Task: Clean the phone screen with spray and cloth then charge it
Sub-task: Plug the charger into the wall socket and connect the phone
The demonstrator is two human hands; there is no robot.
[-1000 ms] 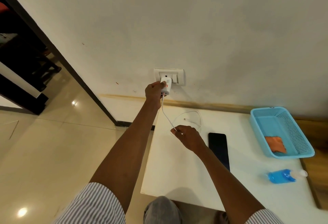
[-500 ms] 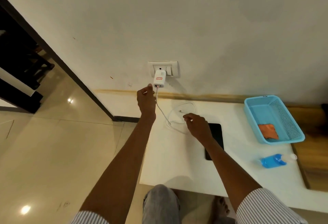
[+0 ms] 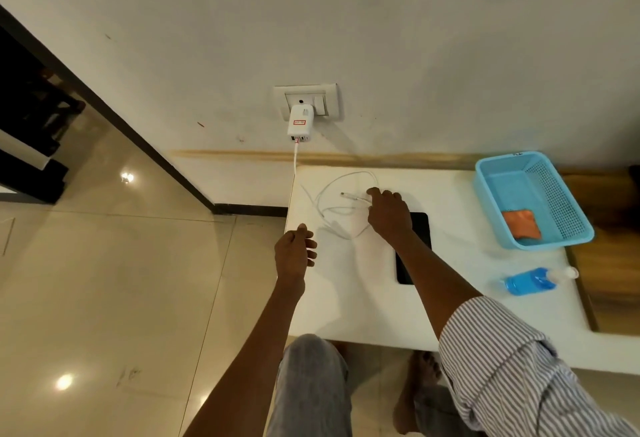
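A white charger (image 3: 300, 124) sits plugged into the wall socket (image 3: 306, 100). Its white cable (image 3: 325, 198) hangs down and lies in loops on the white table (image 3: 346, 298). My right hand (image 3: 388, 213) rests over the loops and pinches the cable near its free plug end. The black phone (image 3: 420, 232) lies face up on the table, partly hidden under my right forearm. My left hand (image 3: 294, 253) hovers at the table's left edge, loosely curled and holding nothing. A blue spray bottle (image 3: 535, 280) lies on its side to the right. An orange cloth (image 3: 521, 223) lies in the blue basket (image 3: 564, 208).
The wall stands directly behind the table, with a wooden strip along its base. Tiled floor (image 3: 104, 280) and a dark doorway lie to the left. My knees and a bare foot show below the table's near edge.
My left hand has let go of the charger and dropped from the socket to the table's left edge. My right hand has shifted along the cable toward its plug end.
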